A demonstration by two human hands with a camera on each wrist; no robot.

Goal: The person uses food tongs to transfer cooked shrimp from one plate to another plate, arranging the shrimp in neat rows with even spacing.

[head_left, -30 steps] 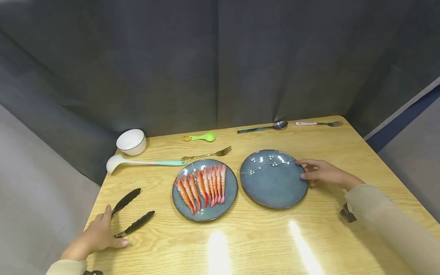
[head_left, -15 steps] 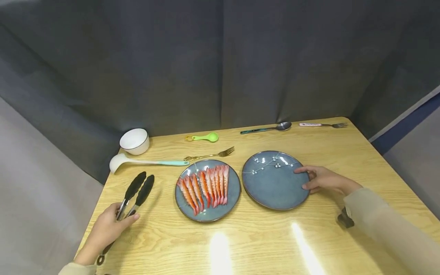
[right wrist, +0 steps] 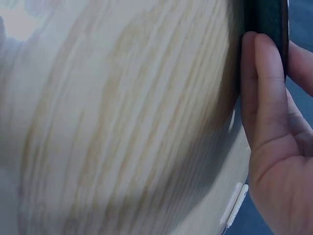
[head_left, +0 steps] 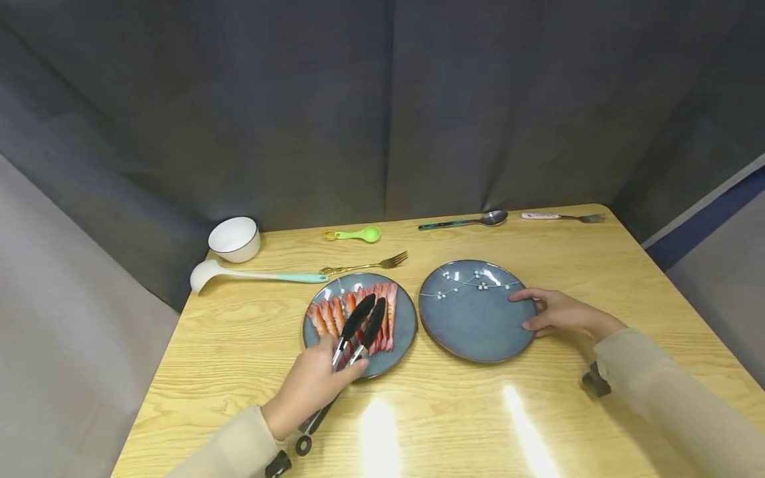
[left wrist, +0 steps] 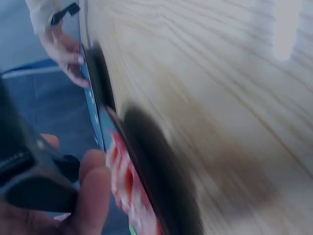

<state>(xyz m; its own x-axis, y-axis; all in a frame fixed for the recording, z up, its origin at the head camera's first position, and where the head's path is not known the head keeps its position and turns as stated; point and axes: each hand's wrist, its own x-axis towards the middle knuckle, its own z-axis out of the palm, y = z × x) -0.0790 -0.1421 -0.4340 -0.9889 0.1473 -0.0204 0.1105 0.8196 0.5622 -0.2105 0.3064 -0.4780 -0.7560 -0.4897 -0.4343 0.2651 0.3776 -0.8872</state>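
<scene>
In the head view my left hand (head_left: 311, 382) holds black-tipped metal tongs (head_left: 374, 325) over the left blue plate (head_left: 406, 325). On that plate several red-and-white shrimps (head_left: 319, 321) lie side by side, partly hidden by the tongs and hand. The tongs' two tips stand slightly apart, and whether they touch the shrimps cannot be told. My right hand (head_left: 564, 313) pinches the right rim of a second blue plate (head_left: 472, 318), decorated with white blossoms. In the right wrist view its fingers (right wrist: 266, 73) press against the rim of this plate.
Behind the plates lie a gold fork (head_left: 364, 266), a green measuring spoon (head_left: 361, 234), a dark-handled spoon (head_left: 469, 222) and a pink-handled fork (head_left: 562, 216). A white bowl (head_left: 235, 240) and a ladle (head_left: 251, 275) stand at the back left of the wooden table (head_left: 239, 345).
My left hand has picked up the tongs from the table's left side and carried them right, over the shrimp plate, their arms closer together. My right hand stays at its plate's rim.
</scene>
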